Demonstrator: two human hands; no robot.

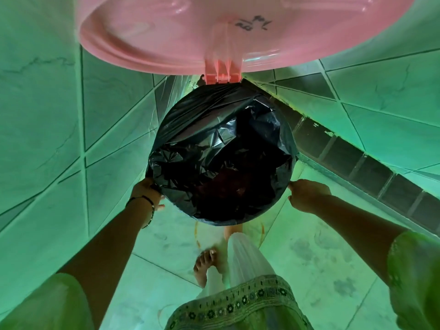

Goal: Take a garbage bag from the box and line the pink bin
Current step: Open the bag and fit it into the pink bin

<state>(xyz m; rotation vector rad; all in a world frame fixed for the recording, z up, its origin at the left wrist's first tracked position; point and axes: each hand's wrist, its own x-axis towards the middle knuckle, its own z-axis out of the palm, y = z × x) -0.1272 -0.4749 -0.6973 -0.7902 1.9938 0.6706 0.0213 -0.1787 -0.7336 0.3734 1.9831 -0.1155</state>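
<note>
Tiled corner under green-tinted light. Pale marbled wall tiles (35, 110) left of the dark tile band (371, 167); more pale tiles above it. Light floor tiles (316, 256) below the band, faintly smudged.

Bare forearms below short, loose green sleeves (414, 277), the right one edged with a narrow embroidered trim. Thin dark beaded bracelet (148, 206) around the wrist of the left hand (146, 190); nothing worn on the right hand (307, 195). Green tunic hem (238, 303) bordered with a band of small dark flower shapes and pale stitching. Loose white trousers (242, 260) below it. Bare foot (204, 265) with pale nails, no shoe.
</note>
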